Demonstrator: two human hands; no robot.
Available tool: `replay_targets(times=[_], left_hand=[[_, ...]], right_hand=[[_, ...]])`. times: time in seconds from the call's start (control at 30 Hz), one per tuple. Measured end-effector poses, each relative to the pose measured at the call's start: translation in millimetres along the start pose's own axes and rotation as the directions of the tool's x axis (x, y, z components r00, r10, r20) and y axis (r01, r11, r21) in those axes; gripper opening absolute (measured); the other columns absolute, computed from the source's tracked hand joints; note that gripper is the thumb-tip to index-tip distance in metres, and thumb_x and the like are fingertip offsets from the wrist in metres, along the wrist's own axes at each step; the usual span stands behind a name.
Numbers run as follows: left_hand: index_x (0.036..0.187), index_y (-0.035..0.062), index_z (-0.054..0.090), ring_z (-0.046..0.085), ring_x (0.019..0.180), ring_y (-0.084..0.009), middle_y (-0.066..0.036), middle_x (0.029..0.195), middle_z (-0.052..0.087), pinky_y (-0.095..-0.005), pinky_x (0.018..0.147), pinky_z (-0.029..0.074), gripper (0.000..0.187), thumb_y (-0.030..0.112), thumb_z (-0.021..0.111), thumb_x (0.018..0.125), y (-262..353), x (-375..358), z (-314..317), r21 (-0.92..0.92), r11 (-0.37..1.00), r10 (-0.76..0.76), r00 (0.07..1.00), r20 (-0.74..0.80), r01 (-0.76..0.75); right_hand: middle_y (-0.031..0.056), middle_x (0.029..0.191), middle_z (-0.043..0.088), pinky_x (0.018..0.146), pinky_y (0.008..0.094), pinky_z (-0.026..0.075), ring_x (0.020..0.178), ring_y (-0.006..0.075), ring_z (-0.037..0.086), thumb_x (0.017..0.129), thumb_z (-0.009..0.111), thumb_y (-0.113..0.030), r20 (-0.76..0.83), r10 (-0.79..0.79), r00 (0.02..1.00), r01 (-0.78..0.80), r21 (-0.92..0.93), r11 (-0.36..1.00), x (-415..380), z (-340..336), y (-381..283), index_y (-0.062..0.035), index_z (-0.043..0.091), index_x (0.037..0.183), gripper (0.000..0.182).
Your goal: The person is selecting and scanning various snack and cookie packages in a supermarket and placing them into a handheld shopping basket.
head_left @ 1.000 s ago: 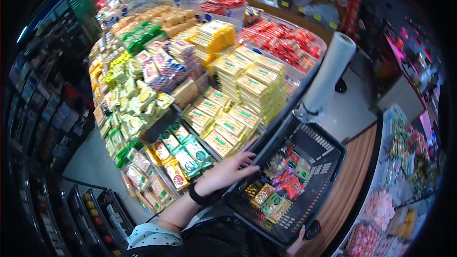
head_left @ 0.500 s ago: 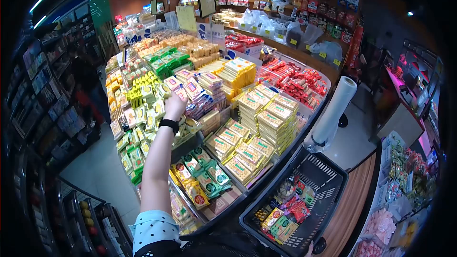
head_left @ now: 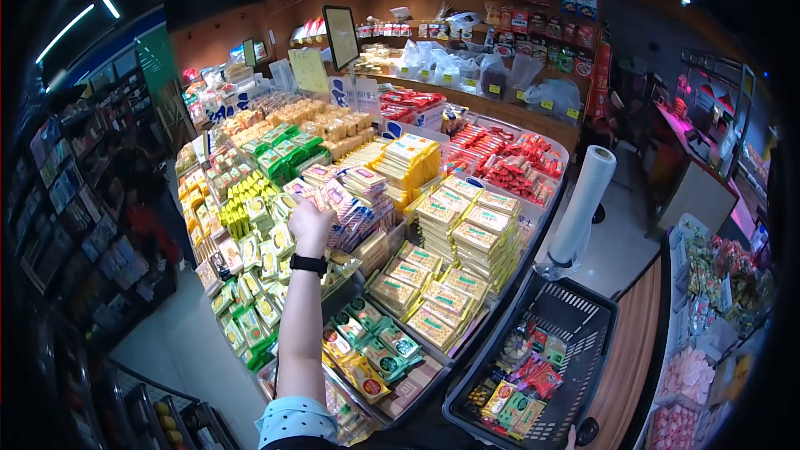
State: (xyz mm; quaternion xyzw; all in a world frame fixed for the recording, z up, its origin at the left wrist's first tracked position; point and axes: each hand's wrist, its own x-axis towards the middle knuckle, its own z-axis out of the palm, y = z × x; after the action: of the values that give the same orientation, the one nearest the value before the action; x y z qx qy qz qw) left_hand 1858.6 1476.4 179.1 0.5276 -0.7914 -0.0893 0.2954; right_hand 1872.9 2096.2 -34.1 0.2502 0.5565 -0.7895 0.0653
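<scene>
My left hand [head_left: 312, 229], with a black band on its wrist, reaches over the display. Its fingers curl down among pale wrapped snack packets [head_left: 258, 210] and beside a stack of blue-and-pink packets [head_left: 360, 200]. What the fingertips hold, if anything, is hidden behind the hand. At the bottom right, only a fingertip or thumb of my right hand [head_left: 572, 438] shows, against the rim of a black shopping basket [head_left: 602, 342]. In the basket lie several small packets, among them a yellow one [head_left: 498, 398], a green one [head_left: 522, 413] and a red one [head_left: 545, 380].
Stacked cracker packets [head_left: 485, 229] and green and yellow packets [head_left: 379, 346] fill the near bins. A roll of plastic bags [head_left: 583, 204] stands beyond the basket. A wooden ledge [head_left: 637, 367] runs along the right. Dark shelves [head_left: 75, 192] line the left.
My left hand has drawn back slightly towards me, and its fingers look more curled. The view has tilted up a little; the basket sits slightly further right in it.
</scene>
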Motion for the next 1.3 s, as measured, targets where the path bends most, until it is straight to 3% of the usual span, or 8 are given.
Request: replay_targets(times=[0.2, 0.43, 0.53, 0.8, 0.83, 1.03, 1.17, 1.3], left_hand=[[0.110, -0.0099, 0.037, 0.061, 0.082, -0.0368, -0.024, 0.089, 0.062, -0.0421, 0.071, 0.050, 0.070, 0.036, 0.067, 0.067, 18, 27, 53, -0.106, 0.994, 0.016, 1.000, -0.005, -0.016], [0.129, -0.0036, 0.029, 0.059, 0.095, -0.0305, -0.018, 0.104, 0.060, -0.0384, 0.074, 0.050, 0.090, 0.053, 0.065, 0.069, 34, 63, 85, 0.215, 0.976, -0.073, 0.975, 0.209, 0.027], [0.119, -0.0021, 0.038, 0.061, 0.092, -0.0308, -0.021, 0.100, 0.061, -0.0406, 0.077, 0.049, 0.076, 0.043, 0.068, 0.066, 29, 72, 90, 0.169, 0.985, -0.004, 0.979, 0.202, -0.031], [0.122, -0.0108, 0.031, 0.060, 0.082, -0.0284, -0.025, 0.094, 0.059, -0.0347, 0.069, 0.049, 0.085, 0.029, 0.077, 0.063, -12, 90, 103, -0.417, 0.848, 0.288, 0.945, -0.153, -0.326], [0.133, -0.0060, 0.019, 0.060, 0.078, -0.0215, -0.021, 0.095, 0.059, -0.0271, 0.054, 0.049, 0.088, 0.018, 0.075, 0.068, 50, 11, 37, -0.645, 0.761, 0.257, 0.944, 0.206, -0.066], [0.133, 0.0047, 0.027, 0.059, 0.081, -0.0131, -0.009, 0.091, 0.062, -0.0234, 0.071, 0.045, 0.068, 0.011, 0.064, 0.076, 139, -193, 18, -0.818, 0.515, 0.527, 0.659, 0.537, 0.255], [0.135, 0.0068, 0.018, 0.060, 0.084, -0.0181, -0.014, 0.096, 0.061, -0.0278, 0.070, 0.046, 0.077, 0.013, 0.066, 0.076, 172, -294, 86, -0.499, 0.718, 0.497, 0.144, 0.856, 0.485], [0.131, -0.0019, 0.015, 0.063, 0.077, -0.0245, -0.019, 0.091, 0.061, -0.0316, 0.065, 0.049, 0.081, 0.020, 0.068, 0.073, 178, -373, 167, -0.507, 0.861, 0.500, 0.127, 0.857, 0.031]], right_hand=[[0.0121, 0.121, 0.046, 0.081, 0.0377, 0.046, 0.096, 0.0263, 0.053, 0.083, 0.058, -0.014, -0.024, -0.009, 1.000, 0.009, 0.012, 1.000, -3, 1, -1, -0.0063, 0.047, 0.122, 0.041], [0.0113, 0.124, 0.044, 0.084, 0.0397, 0.045, 0.102, 0.0289, 0.051, 0.088, 0.051, -0.025, 0.000, -0.094, 0.996, 0.094, -0.031, 0.995, -10, 0, -3, -0.0065, 0.045, 0.124, 0.041], [0.0061, 0.107, 0.057, 0.084, 0.0296, 0.044, 0.093, 0.0158, 0.055, 0.082, 0.060, -0.017, -0.108, -0.219, 0.970, 0.225, 0.040, 0.974, 28, -24, 20, -0.0001, 0.050, 0.117, 0.040], [0.0047, 0.098, 0.060, 0.077, 0.0250, 0.045, 0.088, 0.0109, 0.058, 0.083, 0.059, -0.013, -0.079, -0.152, 0.985, 0.157, 0.061, 0.986, 42, -10, -8, 0.0015, 0.056, 0.109, 0.030], [0.0046, 0.098, 0.060, 0.078, 0.0251, 0.045, 0.088, 0.0110, 0.057, 0.083, 0.059, -0.013, -0.058, -0.136, 0.989, 0.140, 0.069, 0.988, 44, -12, -9, 0.0015, 0.054, 0.110, 0.031], [0.0037, 0.095, 0.060, 0.075, 0.0248, 0.046, 0.085, 0.0114, 0.058, 0.084, 0.057, -0.016, -0.081, -0.122, 0.989, 0.126, 0.047, 0.991, 56, -19, -12, 0.0006, 0.054, 0.109, 0.030], [0.0048, 0.095, 0.059, 0.075, 0.0252, 0.045, 0.084, 0.0119, 0.057, 0.081, 0.061, -0.018, -0.133, -0.106, 0.985, 0.111, 0.030, 0.993, 62, -22, -13, 0.0015, 0.054, 0.108, 0.033], [0.0051, 0.095, 0.059, 0.074, 0.0253, 0.045, 0.083, 0.0110, 0.056, 0.079, 0.065, -0.018, -0.149, -0.058, 0.987, 0.065, 0.046, 0.997, 66, -23, -14, 0.0016, 0.056, 0.104, 0.033]])
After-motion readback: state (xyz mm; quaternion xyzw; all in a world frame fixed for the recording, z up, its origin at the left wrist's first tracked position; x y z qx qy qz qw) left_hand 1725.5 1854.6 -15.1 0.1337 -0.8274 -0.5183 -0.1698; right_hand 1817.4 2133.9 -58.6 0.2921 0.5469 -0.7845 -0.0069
